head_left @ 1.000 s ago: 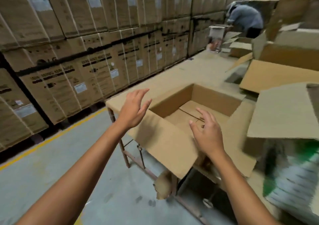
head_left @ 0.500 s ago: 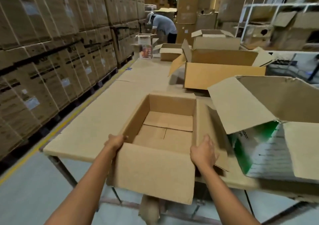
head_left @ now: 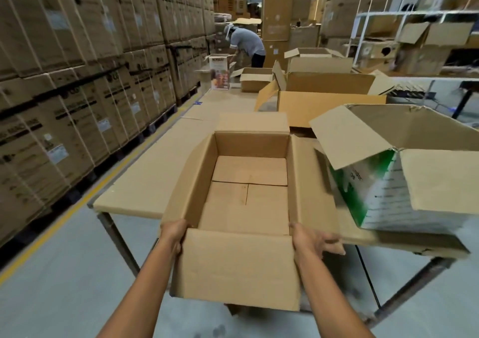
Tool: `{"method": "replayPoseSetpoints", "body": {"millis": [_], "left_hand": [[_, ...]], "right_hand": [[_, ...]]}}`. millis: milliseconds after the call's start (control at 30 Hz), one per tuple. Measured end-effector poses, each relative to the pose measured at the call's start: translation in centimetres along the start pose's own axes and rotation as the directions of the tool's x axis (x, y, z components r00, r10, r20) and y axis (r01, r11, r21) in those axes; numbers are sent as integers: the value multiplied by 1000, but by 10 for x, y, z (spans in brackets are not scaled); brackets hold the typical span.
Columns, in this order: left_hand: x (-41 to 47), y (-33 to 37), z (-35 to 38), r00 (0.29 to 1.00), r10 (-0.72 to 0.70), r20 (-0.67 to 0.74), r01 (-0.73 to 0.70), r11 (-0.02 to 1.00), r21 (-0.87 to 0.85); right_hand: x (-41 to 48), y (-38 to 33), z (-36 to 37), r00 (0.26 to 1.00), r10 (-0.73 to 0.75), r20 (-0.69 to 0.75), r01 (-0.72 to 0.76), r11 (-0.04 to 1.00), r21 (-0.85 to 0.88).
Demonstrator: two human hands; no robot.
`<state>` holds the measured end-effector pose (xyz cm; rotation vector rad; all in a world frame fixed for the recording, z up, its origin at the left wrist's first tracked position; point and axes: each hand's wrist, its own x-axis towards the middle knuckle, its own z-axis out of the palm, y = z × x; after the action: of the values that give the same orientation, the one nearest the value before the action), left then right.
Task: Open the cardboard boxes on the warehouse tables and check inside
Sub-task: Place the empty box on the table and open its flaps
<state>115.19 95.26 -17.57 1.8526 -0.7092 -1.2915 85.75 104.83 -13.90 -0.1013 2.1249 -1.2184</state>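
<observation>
An open plain cardboard box [head_left: 228, 267] sits at the near edge of the table [head_left: 145, 179], its near flap hanging down toward me. Inside I see only its bare folded bottom [head_left: 248, 182]. My left hand [head_left: 173, 234] grips the box's near left corner. At the near right corner my right hand [head_left: 312, 241] holds on, thumb at the inner edge and fingers spread outward under the right flap. A second open box [head_left: 404, 189], white and green on its side, stands just to the right, tilted.
More open boxes [head_left: 324, 99] stand farther back on the table. A person in a grey shirt [head_left: 246, 44] bends over a box at the far end. Stacked cartons [head_left: 77, 78] line the left aisle, with a yellow floor line [head_left: 51, 231] beside them. Shelving [head_left: 414, 39] stands at right.
A second ago both hands hovered open above the box. They came down onto its near corners, and the box now lies squarely in front of me, closer in view.
</observation>
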Motion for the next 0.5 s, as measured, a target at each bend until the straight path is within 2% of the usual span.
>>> {"method": "replayPoseSetpoints", "body": {"millis": [100, 233, 367, 500], "left_hand": [[-16, -18, -16, 999, 32, -34, -33, 999, -41], [-34, -46, -29, 998, 25, -54, -26, 999, -26], [-59, -64, -37, 999, 47, -22, -48, 997, -62], [-66, -78, -53, 996, 80, 49, -79, 997, -26]], "right_hand": [[-26, 24, -22, 999, 31, 30, -32, 999, 25], [-50, 50, -47, 999, 39, 33, -38, 999, -37], [-72, 77, -60, 997, -48, 60, 53, 994, -100], [-92, 106, -65, 991, -120, 59, 126, 985, -117]]}}
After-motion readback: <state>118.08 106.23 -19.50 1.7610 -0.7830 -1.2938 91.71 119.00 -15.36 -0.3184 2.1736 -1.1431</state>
